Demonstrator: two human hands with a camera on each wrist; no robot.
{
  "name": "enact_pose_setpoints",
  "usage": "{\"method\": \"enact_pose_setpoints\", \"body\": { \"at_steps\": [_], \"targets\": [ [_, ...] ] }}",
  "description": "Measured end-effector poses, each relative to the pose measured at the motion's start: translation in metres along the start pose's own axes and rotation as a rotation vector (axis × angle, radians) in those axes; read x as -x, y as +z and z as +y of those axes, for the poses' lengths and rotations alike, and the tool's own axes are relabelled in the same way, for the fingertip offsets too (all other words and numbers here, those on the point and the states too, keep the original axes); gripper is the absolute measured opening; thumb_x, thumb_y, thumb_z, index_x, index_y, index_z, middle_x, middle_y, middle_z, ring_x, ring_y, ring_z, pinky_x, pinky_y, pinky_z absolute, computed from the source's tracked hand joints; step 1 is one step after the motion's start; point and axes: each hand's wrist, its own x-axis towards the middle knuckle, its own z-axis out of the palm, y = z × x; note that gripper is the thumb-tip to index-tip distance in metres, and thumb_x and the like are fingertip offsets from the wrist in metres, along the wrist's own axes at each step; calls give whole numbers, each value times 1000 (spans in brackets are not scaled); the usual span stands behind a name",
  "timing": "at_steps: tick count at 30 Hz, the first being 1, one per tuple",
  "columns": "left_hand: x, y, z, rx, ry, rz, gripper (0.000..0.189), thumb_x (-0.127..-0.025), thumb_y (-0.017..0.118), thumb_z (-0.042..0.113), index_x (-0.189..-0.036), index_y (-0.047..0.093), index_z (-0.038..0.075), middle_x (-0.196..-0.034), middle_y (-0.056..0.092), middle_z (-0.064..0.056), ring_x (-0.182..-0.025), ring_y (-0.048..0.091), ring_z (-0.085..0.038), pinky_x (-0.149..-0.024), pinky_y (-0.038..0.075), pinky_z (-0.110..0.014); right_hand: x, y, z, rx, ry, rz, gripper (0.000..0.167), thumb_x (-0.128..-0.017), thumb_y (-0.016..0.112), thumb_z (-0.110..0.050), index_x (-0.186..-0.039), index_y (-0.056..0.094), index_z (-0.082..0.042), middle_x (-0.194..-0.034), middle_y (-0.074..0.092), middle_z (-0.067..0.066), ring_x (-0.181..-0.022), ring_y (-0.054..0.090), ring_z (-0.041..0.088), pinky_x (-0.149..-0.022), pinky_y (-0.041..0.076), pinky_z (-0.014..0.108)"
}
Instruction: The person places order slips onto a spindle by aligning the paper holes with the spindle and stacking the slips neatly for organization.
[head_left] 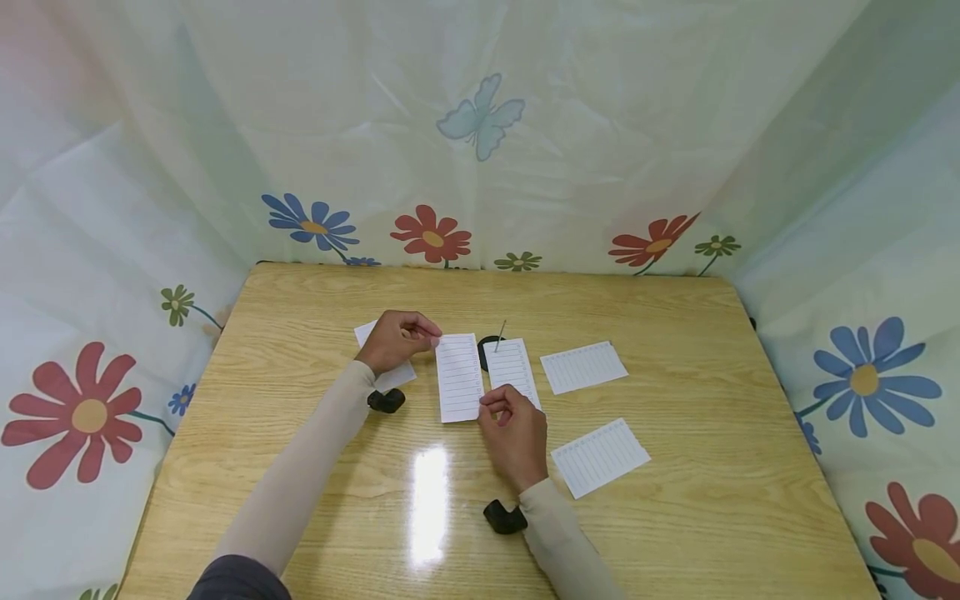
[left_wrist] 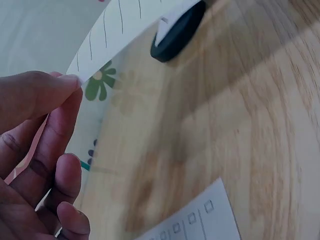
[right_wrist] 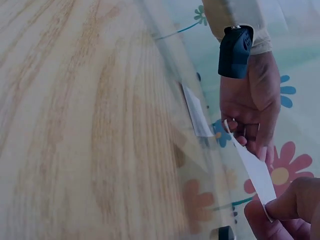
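A white lined slip of paper with small checkboxes [head_left: 459, 379] is held up between both hands. My left hand [head_left: 401, 340] pinches its upper left corner between thumb and finger, as the left wrist view also shows. At its lower right corner my right hand [head_left: 515, 433] pinches it. Just to the right stands a spike paper holder, with a thin metal spike [head_left: 502, 328] and a round black base [left_wrist: 182, 37]. Another lined slip [head_left: 510, 367] lies over that base, the spike rising at its upper end; my right hand covers its lower end.
Two more lined slips, an upper one [head_left: 583, 367] and a lower one [head_left: 601, 457], lie to the right on the wooden table [head_left: 712, 500]. One slip [head_left: 396, 377] lies partly under my left hand. A flowered curtain [head_left: 570, 192] surrounds the table.
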Motion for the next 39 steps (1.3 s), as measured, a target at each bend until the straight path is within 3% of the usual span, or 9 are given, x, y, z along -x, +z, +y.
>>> {"method": "enact_pose_setpoints", "body": {
  "at_steps": [9, 14, 23, 39],
  "targets": [
    [5, -4, 11, 35, 33, -11, 9, -96, 80, 20, -104, 83, 16, -106, 78, -4, -91, 59, -26, -76, 47, -33, 0, -16, -6, -17, -43, 34, 15, -89, 75, -8, -92, 75, -22, -75, 73, -10, -57, 50, 10, -55, 37, 26],
    [7, -6, 19, 60, 62, -16, 9, -96, 81, 20, -104, 83, 16, -109, 79, -4, -93, 59, -26, -80, 47, -34, 0, -25, -13, -16, -48, 55, 15, -90, 75, -7, -92, 75, -22, -76, 72, -9, -58, 49, 12, -55, 37, 26],
    [9, -7, 41, 78, 122, -21, 10, -97, 80, 20, -104, 83, 14, -110, 79, -7, -92, 57, -27, -78, 42, -35, -1, -37, -17, -22, -116, 121, 17, -89, 74, -4, -93, 75, -20, -77, 72, -8, -61, 50, 11, -55, 36, 27],
    [-3, 5, 70, 116, 177, -21, 10, -95, 82, 21, -102, 84, 15, -106, 79, -3, -92, 60, -25, -81, 44, -33, -5, -60, -19, -49, -159, 205, 18, -89, 75, -1, -97, 76, -17, -80, 75, -5, -65, 49, 12, -53, 34, 26]
  ]
}}
